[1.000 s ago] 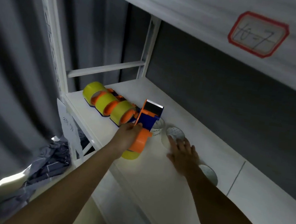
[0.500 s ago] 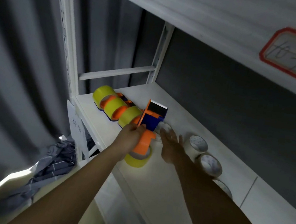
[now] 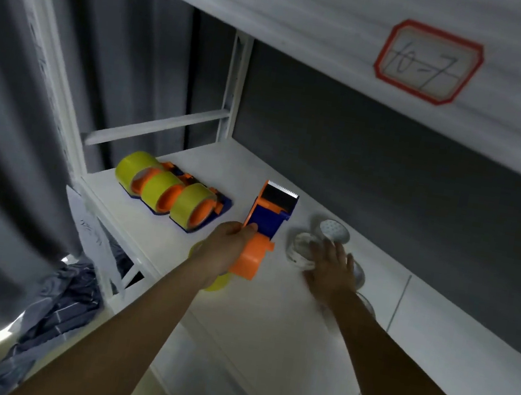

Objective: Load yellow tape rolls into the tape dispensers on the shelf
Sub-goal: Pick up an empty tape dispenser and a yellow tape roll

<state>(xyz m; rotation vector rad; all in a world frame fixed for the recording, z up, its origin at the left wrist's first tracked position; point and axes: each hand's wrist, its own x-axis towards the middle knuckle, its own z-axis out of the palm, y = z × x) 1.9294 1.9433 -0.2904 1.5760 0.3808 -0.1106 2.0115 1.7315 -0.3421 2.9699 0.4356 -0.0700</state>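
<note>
Shelf: white board (image 3: 267, 327) in a white metal rack, holding everything named below; the board above it carries a red-bordered label (image 3: 428, 62) with handwritten "10-7".
Loaded dispensers: three blue-and-orange tape dispensers (image 3: 184, 201) lie side by side at the left end of the shelf, each with a yellow tape roll (image 3: 157, 184) seated on its orange hub; the three touch or nearly touch one another.
Dispenser in hand: a fourth dispenser (image 3: 268, 217), blue body with orange side plate and orange hub, its toothed blade end tilted up toward the back wall; its hub carries no roll.
Left hand: left hand (image 3: 228, 246) has fingers curled round the orange handle end of that dispenser, gripping it.
Loose yellow roll: a yellow roll (image 3: 217, 284) shows only as an edge under the left wrist and the dispenser, near the shelf's front; whether it rests on the shelf or is held cannot be told.
Right hand: right hand (image 3: 331, 270) lies palm down with fingers spread and fairly straight over the whitish rolls (image 3: 331, 231), touching the nearest; no grip is visible.
Whitish rolls: several pale rolls cluster right of the held dispenser, partly hidden by the hand and blurred.
Below the shelf: crumpled dark cloth (image 3: 61, 296) at lower left, beside a grey curtain (image 3: 2, 131).
</note>
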